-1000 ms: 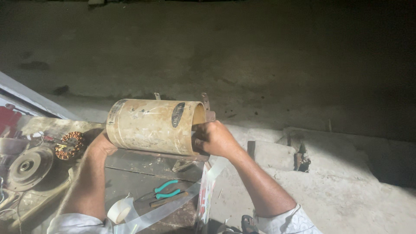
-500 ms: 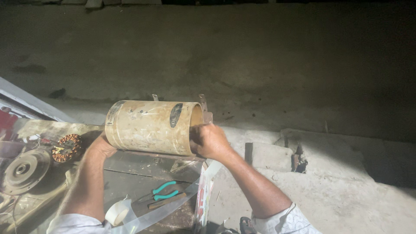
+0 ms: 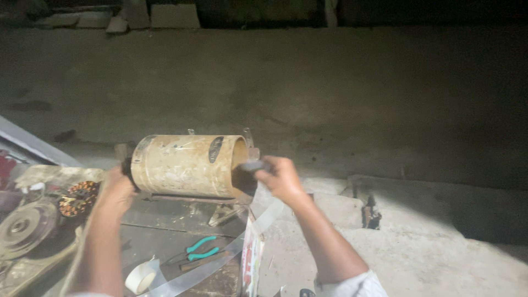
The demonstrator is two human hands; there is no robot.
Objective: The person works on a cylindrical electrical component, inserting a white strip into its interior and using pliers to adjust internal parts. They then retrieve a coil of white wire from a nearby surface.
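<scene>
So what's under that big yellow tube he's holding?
Under the yellow tube: a dark workbench with green-handled pliers and a tape roll. The spot directly beneath is hidden.

A pair of green-handled pliers (image 3: 201,248) lay on the dark, stained workbench top (image 3: 165,231), just beside a thin brown-handled tool (image 3: 201,260) that was too dim to identify. A roll of pale tape (image 3: 141,276) sat near the bench's front edge. To the left, a copper-wound stator ring (image 3: 78,198) rested near a grey round metal disc (image 3: 23,227). Beyond the bench stretched a rough grey concrete floor (image 3: 341,93), and a small dark metal part (image 3: 372,214) stood on a raised concrete ledge (image 3: 440,242).
</scene>
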